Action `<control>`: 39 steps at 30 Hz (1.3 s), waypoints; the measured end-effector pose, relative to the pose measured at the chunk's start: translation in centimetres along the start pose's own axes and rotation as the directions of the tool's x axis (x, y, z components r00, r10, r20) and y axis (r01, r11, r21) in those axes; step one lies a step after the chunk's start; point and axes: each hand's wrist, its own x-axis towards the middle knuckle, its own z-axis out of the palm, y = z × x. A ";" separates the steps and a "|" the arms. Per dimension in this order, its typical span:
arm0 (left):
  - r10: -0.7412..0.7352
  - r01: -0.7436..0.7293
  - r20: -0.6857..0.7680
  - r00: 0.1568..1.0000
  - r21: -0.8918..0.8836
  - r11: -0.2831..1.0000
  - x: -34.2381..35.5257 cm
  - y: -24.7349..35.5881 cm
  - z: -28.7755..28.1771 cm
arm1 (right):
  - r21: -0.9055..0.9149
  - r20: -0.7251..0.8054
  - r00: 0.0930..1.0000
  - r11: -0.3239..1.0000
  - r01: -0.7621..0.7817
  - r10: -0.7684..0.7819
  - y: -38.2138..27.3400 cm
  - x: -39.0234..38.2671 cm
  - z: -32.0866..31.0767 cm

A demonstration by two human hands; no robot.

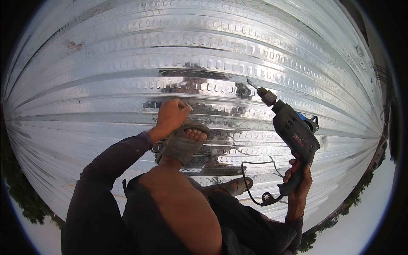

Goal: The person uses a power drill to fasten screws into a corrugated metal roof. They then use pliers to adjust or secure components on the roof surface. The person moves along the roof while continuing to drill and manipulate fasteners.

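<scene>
My right hand (301,182) is wrapped round the handle of a black power drill (293,129), which is held up at the right. Its chuck (267,97) and thin bit (251,83) point away from me, up and to the left. My left hand (172,115) is closed in a pinch, low over the ribbed metal sheeting (127,91), just beyond my sandalled left foot (185,142). Something small and pale shows at its fingertips, too small to name. A black cord (243,170) loops from the base of the drill handle.
Shiny, embossed metal sheets with raised ribs spread across the whole surface under me. My other sandalled foot (238,186) rests on them to the right. Dry debris (74,45) lies at the far left. Trees (25,199) and sky show beyond the edges.
</scene>
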 end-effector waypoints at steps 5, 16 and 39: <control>-0.349 0.350 -0.051 0.936 0.260 0.900 1.3 1.0 -0.6 | 0.489 0.049 0.997 0.871 0.034 -0.066 9.5 2.0 -4.2; -0.270 0.313 -0.195 0.943 0.243 0.918 -0.1 2.9 3.4 | 0.766 0.018 0.994 0.640 0.059 -0.112 23.8 3.6 -11.8; -0.273 0.302 -0.151 0.950 0.220 0.928 -0.1 1.6 1.8 | 0.486 -0.095 0.995 0.872 0.056 -0.011 28.1 4.9 -12.5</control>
